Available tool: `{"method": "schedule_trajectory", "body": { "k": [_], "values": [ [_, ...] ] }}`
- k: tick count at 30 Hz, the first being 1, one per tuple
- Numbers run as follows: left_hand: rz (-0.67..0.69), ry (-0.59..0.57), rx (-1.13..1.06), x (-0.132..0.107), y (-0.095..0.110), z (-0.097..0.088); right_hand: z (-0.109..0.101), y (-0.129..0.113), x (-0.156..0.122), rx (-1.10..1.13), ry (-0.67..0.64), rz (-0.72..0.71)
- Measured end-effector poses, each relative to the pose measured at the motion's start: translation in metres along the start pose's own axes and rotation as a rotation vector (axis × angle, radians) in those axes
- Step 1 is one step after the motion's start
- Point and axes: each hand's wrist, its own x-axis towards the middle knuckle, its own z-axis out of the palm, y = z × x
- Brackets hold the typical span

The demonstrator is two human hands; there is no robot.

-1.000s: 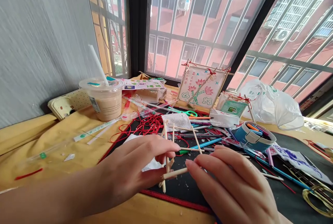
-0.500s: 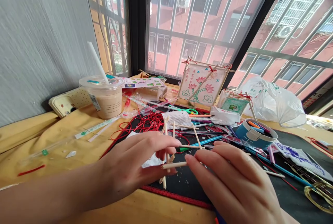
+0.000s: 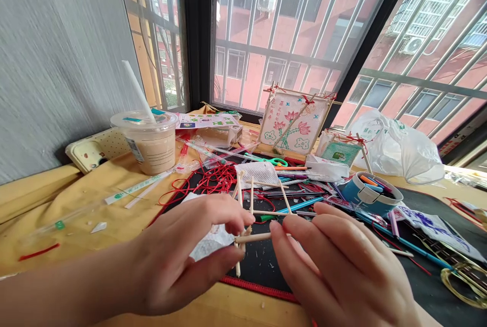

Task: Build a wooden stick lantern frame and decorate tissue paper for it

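Left hand (image 3: pixel 178 258) closed on the wooden skewer frame (image 3: pixel 243 225), which sits nearer it. Its crosswise stick (image 3: pixel 253 238) points along its length at the right hand (image 3: pixel 342 266); right fingertips (image 3: pixel 276 235) at that stick's end, pinch unclear on my feed. Crumpled tissue (image 3: pixel 209 246) under the frame, red string (image 3: pixel 215 180) beyond, black mat (image 3: pixel 262 279) below.

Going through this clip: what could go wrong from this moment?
The thin wooden stick frame appears held only near one corner by the left hand, with the right hand at a stick end, so it might twist or a joint might slip. How the joints are fastened can't be made out. If dropped, the frame could snag in the loose red string on the black mat.
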Motion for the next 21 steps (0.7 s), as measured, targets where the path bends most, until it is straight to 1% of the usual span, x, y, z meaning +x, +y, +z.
{"method": "schedule_trajectory", "body": {
  "k": [2,6,9,15,21],
  "values": [
    [-0.001,0.014,0.014,-0.0016,-0.0005,0.0008,0.0009,0.0003,-0.0004,0.01,0.011,0.012],
    [0.074,-0.034,0.081,-0.0044,-0.0011,-0.0003,0.0024,0.0001,-0.002,-0.005,0.007,0.018],
    [0.086,-0.029,0.121,-0.006,-0.0014,-0.0023,0.0028,-0.001,-0.0026,-0.019,0.005,0.005],
    [0.121,-0.095,0.123,-0.0024,-0.0025,-0.0044,0.0016,-0.0001,0.0008,-0.028,0.015,0.026],
    [0.205,-0.015,0.146,-0.0014,-0.0063,-0.0034,0.0029,-0.0012,0.0019,0.018,0.046,0.021]
  ]
}}
